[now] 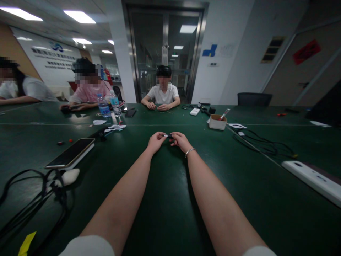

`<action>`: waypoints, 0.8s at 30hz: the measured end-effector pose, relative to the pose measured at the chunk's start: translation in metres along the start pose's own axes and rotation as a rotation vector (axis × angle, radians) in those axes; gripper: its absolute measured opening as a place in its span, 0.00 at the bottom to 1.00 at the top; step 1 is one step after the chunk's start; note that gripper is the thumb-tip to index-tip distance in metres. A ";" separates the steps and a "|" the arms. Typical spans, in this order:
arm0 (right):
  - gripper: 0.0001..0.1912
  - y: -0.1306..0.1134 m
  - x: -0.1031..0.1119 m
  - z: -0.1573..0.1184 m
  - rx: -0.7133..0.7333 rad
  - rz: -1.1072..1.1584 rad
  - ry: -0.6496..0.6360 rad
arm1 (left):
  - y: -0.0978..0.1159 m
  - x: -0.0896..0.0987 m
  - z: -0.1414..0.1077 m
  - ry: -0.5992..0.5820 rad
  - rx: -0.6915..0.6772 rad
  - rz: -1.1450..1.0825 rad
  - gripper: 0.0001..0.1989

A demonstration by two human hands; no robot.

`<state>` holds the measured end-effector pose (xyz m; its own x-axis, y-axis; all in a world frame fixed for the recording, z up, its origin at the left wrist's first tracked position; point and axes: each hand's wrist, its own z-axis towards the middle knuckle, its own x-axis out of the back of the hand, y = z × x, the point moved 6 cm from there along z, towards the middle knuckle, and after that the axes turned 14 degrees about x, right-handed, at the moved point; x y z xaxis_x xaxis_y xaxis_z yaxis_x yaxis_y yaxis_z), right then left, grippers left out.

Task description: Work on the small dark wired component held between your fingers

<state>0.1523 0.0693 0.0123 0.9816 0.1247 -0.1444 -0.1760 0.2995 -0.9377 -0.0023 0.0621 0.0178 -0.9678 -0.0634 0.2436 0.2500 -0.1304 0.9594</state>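
Green bench (167, 170) stretches ahead. Your left grip (156, 141) and right grip (182, 141) pinch a small dark stick (168, 136), not yet released.

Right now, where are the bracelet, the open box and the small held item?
Silver bracelet (189, 151), head view: its band.
Open box (217, 124), head view: near wall.
Small held item (168, 136), head view: its middle.

Ceiling panels (79, 16) glow white at upper left above a dim room and a dark green desk (165, 206).
Faint glare streaks the desk's left side; shadow hugs the right forearm (217, 192) and the far right edge sinks into darkness. Wide-angle distortion tilts the door (287, 78) at right. The small item (168, 136) between the fingers (159, 135) looks soft; pixelated blocks mask 3 heads (163, 83).
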 end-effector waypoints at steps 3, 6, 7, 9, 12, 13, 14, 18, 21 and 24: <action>0.04 0.000 0.000 0.000 0.004 0.003 0.015 | -0.004 -0.001 0.002 -0.005 0.026 0.004 0.12; 0.05 0.000 0.000 0.000 0.026 -0.005 0.012 | -0.005 -0.002 0.004 -0.001 0.037 0.012 0.11; 0.05 0.000 -0.001 0.000 0.034 -0.014 0.009 | -0.005 -0.002 0.005 0.007 0.037 0.017 0.10; 0.06 -0.001 -0.001 0.001 0.047 -0.038 0.019 | -0.006 -0.002 0.006 0.028 0.038 0.026 0.10; 0.07 -0.003 0.000 0.001 0.054 -0.068 0.043 | -0.007 0.000 0.007 0.053 0.054 0.053 0.09; 0.07 -0.003 0.001 0.000 0.052 -0.070 0.051 | -0.007 0.001 0.007 0.063 0.067 0.063 0.09; 0.07 -0.004 0.002 0.000 0.051 -0.064 0.065 | -0.008 0.003 0.008 0.078 0.083 0.071 0.10; 0.08 -0.006 0.006 -0.001 0.052 -0.022 0.127 | -0.011 0.010 0.008 0.132 0.146 0.027 0.15; 0.08 -0.006 -0.001 -0.001 0.061 -0.077 0.019 | -0.008 0.006 0.006 0.088 0.104 0.036 0.14; 0.08 -0.004 -0.006 -0.002 0.073 -0.095 -0.071 | -0.007 0.003 0.004 0.069 0.088 0.080 0.15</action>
<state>0.1475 0.0656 0.0165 0.9870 0.1580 -0.0310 -0.0899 0.3809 -0.9202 -0.0068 0.0671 0.0127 -0.9399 -0.1386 0.3120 0.3195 -0.0354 0.9469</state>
